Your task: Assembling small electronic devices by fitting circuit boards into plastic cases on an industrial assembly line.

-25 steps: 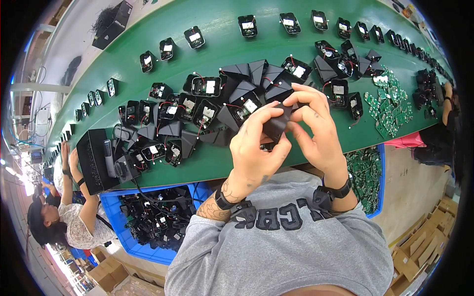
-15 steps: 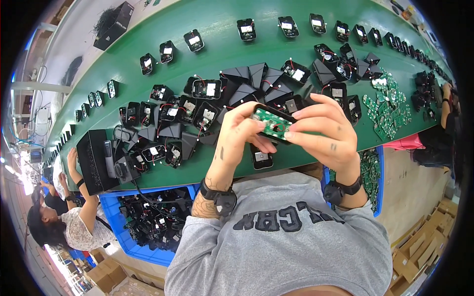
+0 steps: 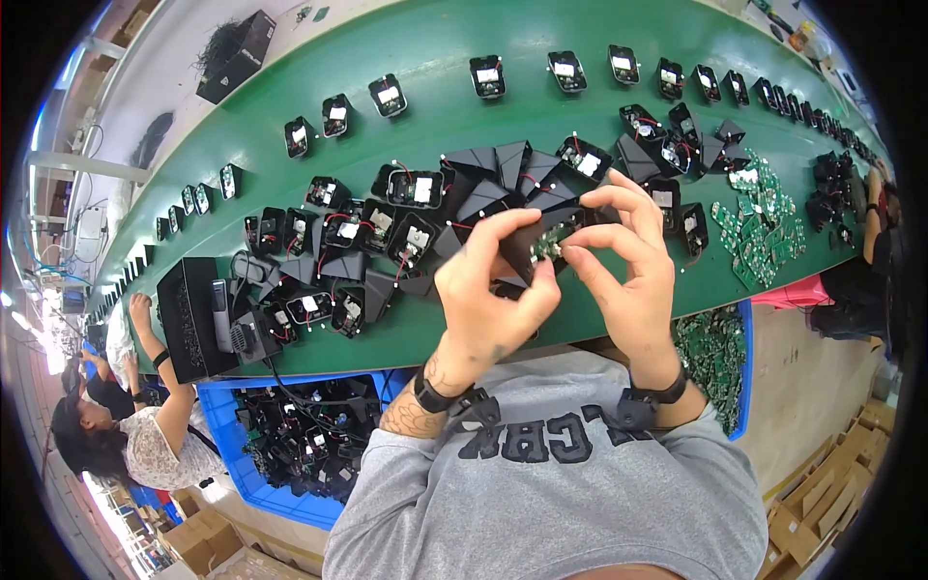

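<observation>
Over the near edge of the bench, my left hand (image 3: pixel 488 295) is closed round a small black plastic housing (image 3: pixel 516 249), thumb below and index finger above. A green circuit board (image 3: pixel 549 242) with small parts shows in its opening. My right hand (image 3: pixel 633 266) is closed at the right end of the same housing, its thumb and bent fingers beside the board. The fingers hide part of the housing and its far end. Just beyond both hands lies a heap of similar black housings (image 3: pixel 416 188), many with red wires and white pieces inside.
A long green bench (image 3: pixel 435 126) carries a row of housings (image 3: pixel 488 77) along its far side. Loose circuit boards (image 3: pixel 764 222) are piled at right. A black box (image 3: pixel 188 319) stands at left. Blue bins (image 3: pixel 280 498) sit below the near edge. A co-worker (image 3: pixel 145 445) is at far left.
Both hands have tilted the housing, so its board now faces more to the side. My right fingers have bent in around its end. The view has shifted slightly.
</observation>
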`<action>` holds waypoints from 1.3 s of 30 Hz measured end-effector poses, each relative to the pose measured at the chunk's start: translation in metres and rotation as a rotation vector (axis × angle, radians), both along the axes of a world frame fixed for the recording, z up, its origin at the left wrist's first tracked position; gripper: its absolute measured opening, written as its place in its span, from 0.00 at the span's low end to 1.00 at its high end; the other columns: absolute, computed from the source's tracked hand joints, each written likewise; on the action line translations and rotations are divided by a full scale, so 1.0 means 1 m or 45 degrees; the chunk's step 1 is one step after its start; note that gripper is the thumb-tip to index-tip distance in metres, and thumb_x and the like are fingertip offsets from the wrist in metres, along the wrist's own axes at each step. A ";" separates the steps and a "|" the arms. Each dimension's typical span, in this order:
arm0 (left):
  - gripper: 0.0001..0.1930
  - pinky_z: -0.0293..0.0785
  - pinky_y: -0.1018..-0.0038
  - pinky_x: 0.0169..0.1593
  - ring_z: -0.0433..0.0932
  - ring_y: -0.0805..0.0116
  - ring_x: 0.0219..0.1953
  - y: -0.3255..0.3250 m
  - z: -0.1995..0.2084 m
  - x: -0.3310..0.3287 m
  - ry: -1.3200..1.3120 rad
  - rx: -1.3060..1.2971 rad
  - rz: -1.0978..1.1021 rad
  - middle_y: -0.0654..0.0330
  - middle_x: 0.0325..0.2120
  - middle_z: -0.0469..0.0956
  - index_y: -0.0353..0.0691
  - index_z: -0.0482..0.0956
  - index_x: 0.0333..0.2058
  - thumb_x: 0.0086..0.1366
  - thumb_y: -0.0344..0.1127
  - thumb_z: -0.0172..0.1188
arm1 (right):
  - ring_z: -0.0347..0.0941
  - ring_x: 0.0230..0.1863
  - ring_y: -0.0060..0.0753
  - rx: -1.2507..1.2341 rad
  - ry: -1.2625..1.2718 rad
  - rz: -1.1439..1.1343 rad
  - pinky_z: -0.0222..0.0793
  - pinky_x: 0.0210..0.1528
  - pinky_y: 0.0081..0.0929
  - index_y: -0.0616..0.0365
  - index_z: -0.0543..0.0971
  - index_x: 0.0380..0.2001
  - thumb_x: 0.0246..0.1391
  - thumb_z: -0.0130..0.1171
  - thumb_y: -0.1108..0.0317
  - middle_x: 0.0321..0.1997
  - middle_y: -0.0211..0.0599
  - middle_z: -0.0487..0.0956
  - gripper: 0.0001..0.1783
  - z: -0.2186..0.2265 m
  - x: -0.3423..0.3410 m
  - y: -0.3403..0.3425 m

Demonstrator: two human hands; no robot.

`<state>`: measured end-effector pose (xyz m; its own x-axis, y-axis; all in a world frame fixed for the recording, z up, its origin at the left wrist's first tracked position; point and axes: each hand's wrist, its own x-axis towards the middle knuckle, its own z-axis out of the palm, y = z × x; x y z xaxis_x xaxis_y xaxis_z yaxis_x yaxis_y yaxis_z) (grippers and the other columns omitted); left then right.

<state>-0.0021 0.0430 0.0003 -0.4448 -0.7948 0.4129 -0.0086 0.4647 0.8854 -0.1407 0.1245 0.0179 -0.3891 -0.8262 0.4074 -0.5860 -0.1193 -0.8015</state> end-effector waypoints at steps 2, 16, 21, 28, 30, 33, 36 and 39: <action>0.22 0.79 0.78 0.34 0.81 0.73 0.30 0.006 0.002 -0.002 -0.027 -0.122 0.086 0.57 0.32 0.80 0.32 0.75 0.46 0.49 0.24 0.64 | 0.57 0.67 0.47 -0.102 -0.303 -0.015 0.50 0.68 0.50 0.60 0.82 0.28 0.43 0.65 0.79 0.50 0.38 0.73 0.06 -0.012 0.004 -0.005; 0.20 0.75 0.78 0.30 0.77 0.77 0.25 -0.039 0.026 -0.038 0.039 0.288 -0.208 0.57 0.28 0.79 0.34 0.73 0.48 0.54 0.29 0.62 | 0.49 0.70 0.47 -0.199 -0.137 -0.067 0.47 0.69 0.45 0.57 0.80 0.48 0.50 0.60 0.71 0.65 0.44 0.64 0.19 -0.012 -0.006 -0.017; 0.18 0.72 0.78 0.34 0.74 0.78 0.32 -0.096 0.057 -0.058 -0.286 -0.069 -0.106 0.62 0.30 0.77 0.37 0.69 0.48 0.58 0.26 0.60 | 0.53 0.69 0.40 0.036 -0.148 0.395 0.51 0.67 0.37 0.54 0.69 0.60 0.52 0.60 0.67 0.67 0.41 0.60 0.30 -0.015 -0.021 -0.007; 0.16 0.73 0.61 0.45 0.77 0.45 0.39 -0.276 0.008 -0.064 -1.329 -0.583 -0.309 0.42 0.34 0.78 0.32 0.76 0.43 0.54 0.27 0.57 | 0.76 0.43 0.26 -0.228 -0.617 -0.213 0.68 0.50 0.24 0.64 0.81 0.42 0.57 0.53 0.73 0.39 0.36 0.81 0.12 -0.017 -0.087 0.048; 0.16 0.73 0.61 0.45 0.77 0.45 0.39 -0.289 -0.011 -0.061 -1.406 -0.419 -0.421 0.41 0.34 0.79 0.31 0.77 0.43 0.54 0.28 0.57 | 0.77 0.41 0.24 -0.170 -0.477 -0.520 0.69 0.47 0.22 0.64 0.81 0.40 0.57 0.54 0.72 0.37 0.37 0.82 0.11 -0.020 -0.121 0.063; 0.18 0.73 0.61 0.46 0.78 0.46 0.41 -0.287 -0.026 -0.064 -1.215 -0.763 -0.292 0.41 0.35 0.79 0.32 0.77 0.45 0.55 0.29 0.55 | 0.77 0.40 0.24 -0.044 -0.163 -0.911 0.70 0.44 0.21 0.65 0.81 0.41 0.57 0.56 0.69 0.38 0.37 0.83 0.12 -0.052 -0.195 0.093; 0.19 0.73 0.63 0.47 0.79 0.50 0.42 -0.272 -0.013 -0.041 -1.153 -0.800 -0.151 0.43 0.42 0.78 0.34 0.76 0.48 0.57 0.29 0.54 | 0.76 0.44 0.33 0.077 0.124 -1.149 0.69 0.48 0.27 0.61 0.81 0.41 0.55 0.61 0.62 0.43 0.39 0.81 0.16 -0.086 -0.248 0.097; 0.19 0.73 0.64 0.50 0.77 0.49 0.45 -0.269 0.009 -0.009 -1.018 -0.600 0.014 0.46 0.45 0.77 0.36 0.75 0.49 0.58 0.31 0.53 | 0.68 0.54 0.49 0.351 0.689 -1.291 0.65 0.55 0.41 0.57 0.83 0.39 0.48 0.64 0.52 0.50 0.46 0.76 0.21 -0.097 -0.263 0.081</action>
